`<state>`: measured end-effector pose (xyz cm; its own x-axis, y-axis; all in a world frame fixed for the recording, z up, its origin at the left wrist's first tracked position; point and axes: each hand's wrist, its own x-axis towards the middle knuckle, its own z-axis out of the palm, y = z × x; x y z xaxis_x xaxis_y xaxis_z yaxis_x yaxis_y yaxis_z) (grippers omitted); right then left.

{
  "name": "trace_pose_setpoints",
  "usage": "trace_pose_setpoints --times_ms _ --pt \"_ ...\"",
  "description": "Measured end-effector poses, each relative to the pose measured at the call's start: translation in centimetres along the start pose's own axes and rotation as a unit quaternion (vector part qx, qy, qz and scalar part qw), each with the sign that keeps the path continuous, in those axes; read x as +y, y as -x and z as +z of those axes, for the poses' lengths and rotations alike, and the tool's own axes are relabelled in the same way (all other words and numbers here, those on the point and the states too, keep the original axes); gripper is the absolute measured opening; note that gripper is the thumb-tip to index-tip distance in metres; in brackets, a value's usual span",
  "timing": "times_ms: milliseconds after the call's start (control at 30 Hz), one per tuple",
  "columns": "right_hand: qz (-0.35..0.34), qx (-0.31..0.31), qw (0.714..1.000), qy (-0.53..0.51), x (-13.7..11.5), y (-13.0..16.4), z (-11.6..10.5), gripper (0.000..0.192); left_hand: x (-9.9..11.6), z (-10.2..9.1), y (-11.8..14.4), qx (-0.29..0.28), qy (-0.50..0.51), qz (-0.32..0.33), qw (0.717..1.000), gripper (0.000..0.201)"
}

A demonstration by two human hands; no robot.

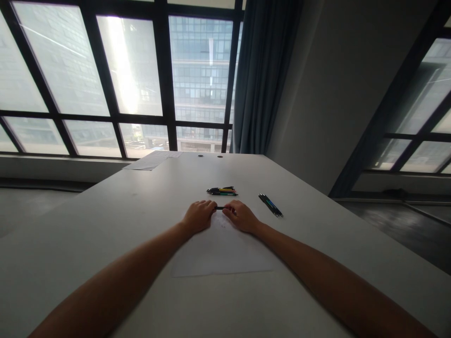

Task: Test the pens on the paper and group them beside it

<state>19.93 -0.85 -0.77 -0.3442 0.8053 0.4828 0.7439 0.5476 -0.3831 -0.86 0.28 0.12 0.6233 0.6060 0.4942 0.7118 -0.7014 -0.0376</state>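
- Left hand (199,216): curled, knuckles up, resting on the far edge of the sheet (221,251); the fingertips are closed on the left end of a pen (220,208).
- Right hand (241,216): curled likewise, fingertips pinched on the right end of the same pen. Both hands are set close together, with only a short dark length of the pen left visible between them.
- Pen: held level, crosswise, just above or on the far edge of the sheet; contact with the paper cannot be told. Body appears black; the ends are hidden by the fingers.
- Writing: faint reddish marks are seen on the sheet just near of the pen, too small to read. No brand or label can be read on any pen.
- Sheet: white, flat on the grey table (105,225), between the two forearms.
- Pen bundle (222,191): lying just beyond the hands; black, yellow, green and red parts are seen.
- Dark pens (270,205): a small group lying diagonally to the right of the right hand, apart from it.
- Papers (153,160): lying at the far left edge of the table, below the window (130,65).
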Motion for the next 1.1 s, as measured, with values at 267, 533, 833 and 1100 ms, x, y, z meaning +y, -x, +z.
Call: trace_pose_setpoints --times_ms 267,533,833,1100 --pt "-0.045 0.014 0.998 -0.036 -0.02 0.21 -0.34 0.038 0.08 -0.20 0.14 -0.020 0.031 0.038 0.999 0.026" --pt "-0.072 -0.004 0.997 -0.029 0.27 0.02 -0.04 0.043 0.41 -0.73 0.04 -0.067 -0.006 0.023 0.997 0.028" --pt "-0.087 0.054 0.994 -0.038 -0.32 0.18 -0.22 0.017 0.23 -0.50 0.19 -0.076 -0.006 0.014 0.997 0.028" --pt "-0.034 0.034 0.999 -0.003 -0.54 0.28 0.05 0.021 0.13 -0.36 0.18 -0.065 0.002 0.004 0.998 0.029"
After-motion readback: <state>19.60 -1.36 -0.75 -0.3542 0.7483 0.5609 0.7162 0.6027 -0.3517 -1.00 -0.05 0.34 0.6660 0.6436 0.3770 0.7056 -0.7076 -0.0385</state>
